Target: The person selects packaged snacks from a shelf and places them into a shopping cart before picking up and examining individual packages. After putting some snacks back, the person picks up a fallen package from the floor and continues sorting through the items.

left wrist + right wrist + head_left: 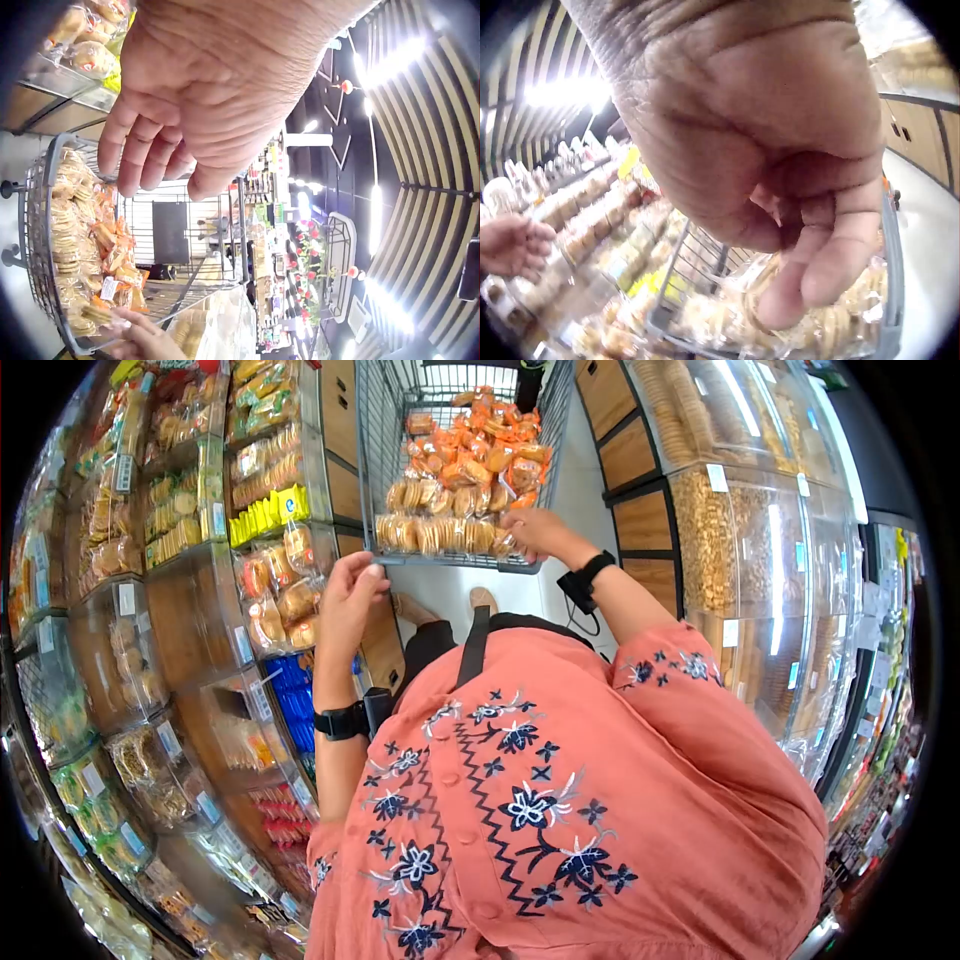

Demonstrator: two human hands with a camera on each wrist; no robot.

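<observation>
Your right hand [530,530] pinches a cookie packet [470,536] at the cart's [452,563] near rim, at twelve o'clock; your left hand [350,595] hovers loosely curled and empty, at ten.

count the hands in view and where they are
2. The left hand is raised beside the shelf bins; the right hand rests at the shopping cart's near rim among biscuit packs.

My cart [385,420] stands straight ahead of me in the aisle, with biscuit packs [440,532] lying in it along the near wall and snack packets [490,440] heaped behind them. My right hand [535,532] is at the cart's near rim, touching those packs. My left hand [348,598] is raised to the left, just before the shelf bins [280,595]. Glass bulk bins [760,550] line my right.
</observation>
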